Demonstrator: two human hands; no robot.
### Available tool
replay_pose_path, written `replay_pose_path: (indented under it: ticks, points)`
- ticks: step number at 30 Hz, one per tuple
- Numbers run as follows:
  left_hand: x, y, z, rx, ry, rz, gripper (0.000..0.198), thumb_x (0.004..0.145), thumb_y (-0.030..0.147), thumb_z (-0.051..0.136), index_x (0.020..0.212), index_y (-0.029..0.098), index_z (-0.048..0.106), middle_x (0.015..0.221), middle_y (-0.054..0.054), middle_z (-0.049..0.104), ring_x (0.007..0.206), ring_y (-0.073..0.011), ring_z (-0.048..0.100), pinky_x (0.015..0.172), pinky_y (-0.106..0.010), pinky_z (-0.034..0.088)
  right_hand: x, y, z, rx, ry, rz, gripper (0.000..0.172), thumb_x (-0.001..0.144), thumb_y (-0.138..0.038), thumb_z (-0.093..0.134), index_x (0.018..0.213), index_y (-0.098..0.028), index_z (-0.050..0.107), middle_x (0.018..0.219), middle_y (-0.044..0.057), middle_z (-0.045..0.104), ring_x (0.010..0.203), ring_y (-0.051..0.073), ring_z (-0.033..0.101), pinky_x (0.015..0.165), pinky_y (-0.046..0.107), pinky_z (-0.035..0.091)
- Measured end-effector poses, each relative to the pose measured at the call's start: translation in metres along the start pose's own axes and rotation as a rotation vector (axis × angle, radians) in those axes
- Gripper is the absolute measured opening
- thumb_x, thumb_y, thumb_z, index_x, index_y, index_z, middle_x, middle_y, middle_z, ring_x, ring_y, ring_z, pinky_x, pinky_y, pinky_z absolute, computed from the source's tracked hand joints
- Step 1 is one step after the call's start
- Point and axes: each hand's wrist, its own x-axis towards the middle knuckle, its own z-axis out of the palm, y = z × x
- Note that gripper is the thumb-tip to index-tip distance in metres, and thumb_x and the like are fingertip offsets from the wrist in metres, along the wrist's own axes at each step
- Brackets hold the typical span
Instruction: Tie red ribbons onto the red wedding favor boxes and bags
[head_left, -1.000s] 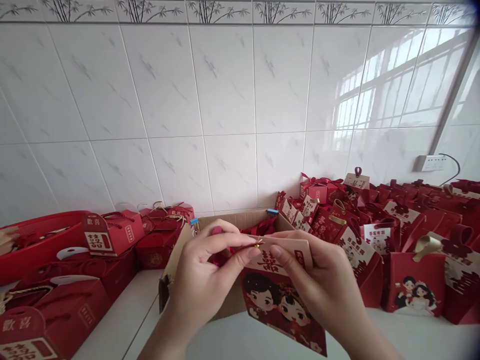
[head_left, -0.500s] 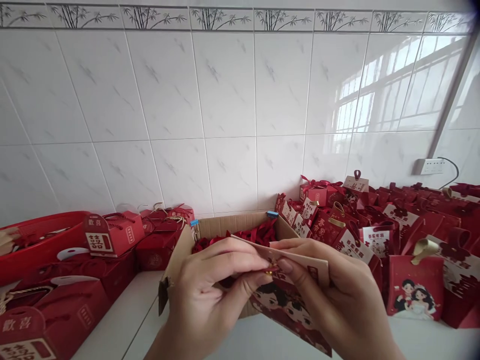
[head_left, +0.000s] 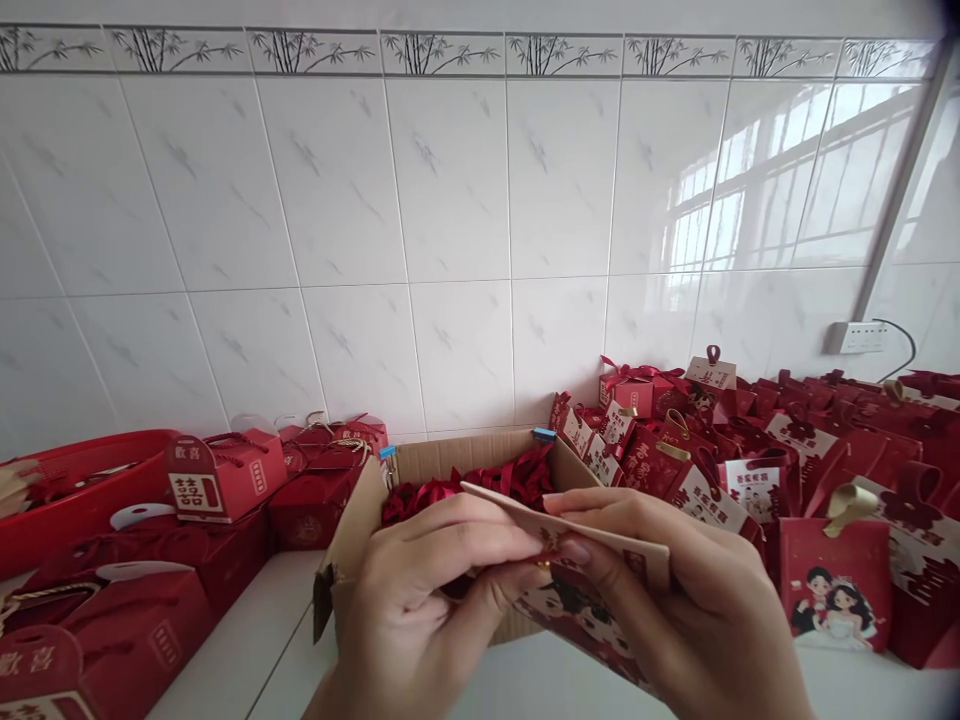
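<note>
My left hand (head_left: 420, 610) and my right hand (head_left: 675, 600) meet in front of me, both pinched on a small red gift bag (head_left: 592, 610) with a cartoon couple on it. Its beige top flap (head_left: 525, 510) is folded over and tilted towards me. The fingertips of both hands press together at the flap's middle, where a tiny gold piece shows. Just behind the hands stands an open cardboard box (head_left: 360, 530) filled with red ribbons (head_left: 517, 475).
Several red gift boxes (head_left: 225, 475) and a red basin (head_left: 67, 490) fill the left of the white counter (head_left: 247, 640). A crowd of red gift bags (head_left: 832, 580) covers the right. A tiled wall stands behind, with a socket (head_left: 859, 335) at right.
The bag has been lowered and tipped, so its flap now lies flatter and the cartoon front is mostly hidden by my hands. Both hands stayed pinched at the flap.
</note>
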Motion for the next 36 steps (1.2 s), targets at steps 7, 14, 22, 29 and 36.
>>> replay_pose_path:
  ticks: [7,14,22,29,36]
  points:
    - [-0.001,0.002,0.001,-0.118,-0.033,-0.055,0.018,0.077,0.002,0.065,0.083,0.019,0.066,0.074,0.001,0.069,0.071,-0.0106,0.066,0.067,-0.018,0.055,0.002,0.000,-0.003,0.086,-0.052,0.000,0.013,0.081,-0.008,0.062,0.086,-0.019,0.069,0.089,0.001,0.074,0.078,0.010,0.070,0.067,0.011,0.055]
    - [-0.001,0.001,-0.002,-0.082,-0.117,-0.001,0.019,0.077,0.001,0.064,0.085,0.019,0.064,0.075,0.000,0.067,0.073,-0.0109,0.064,0.067,-0.020,0.054,-0.001,0.003,-0.004,0.210,-0.055,0.094,0.011,0.083,-0.015,0.062,0.083,-0.021,0.071,0.089,0.001,0.074,0.077,0.011,0.070,0.066,0.013,0.054]
    - [-0.008,0.002,0.001,-0.095,-0.152,-0.071,0.013,0.081,0.009,0.058,0.084,0.021,0.056,0.072,0.000,0.061,0.068,-0.0122,0.060,0.063,-0.024,0.051,0.003,0.002,-0.002,0.196,-0.064,0.118,0.010,0.082,-0.016,0.062,0.083,-0.019,0.072,0.085,0.004,0.074,0.075,0.014,0.070,0.063,0.017,0.056]
    - [-0.011,0.007,0.002,-0.146,-0.054,-0.172,0.022,0.081,0.008,0.058,0.093,0.026,0.058,0.075,0.001,0.067,0.054,-0.0094,0.059,0.046,-0.019,0.049,0.001,-0.002,-0.002,0.228,-0.032,0.165,0.011,0.082,-0.019,0.062,0.086,-0.020,0.073,0.084,0.004,0.074,0.073,0.015,0.069,0.060,0.018,0.056]
    - [-0.005,0.008,0.003,-0.109,-0.042,-0.159,0.022,0.078,0.005,0.063,0.084,0.026,0.066,0.074,0.005,0.072,0.061,-0.0084,0.066,0.056,-0.016,0.054,0.001,-0.002,-0.008,0.186,-0.085,0.135,0.011,0.082,-0.016,0.062,0.085,-0.019,0.072,0.086,0.005,0.074,0.073,0.015,0.070,0.061,0.018,0.056]
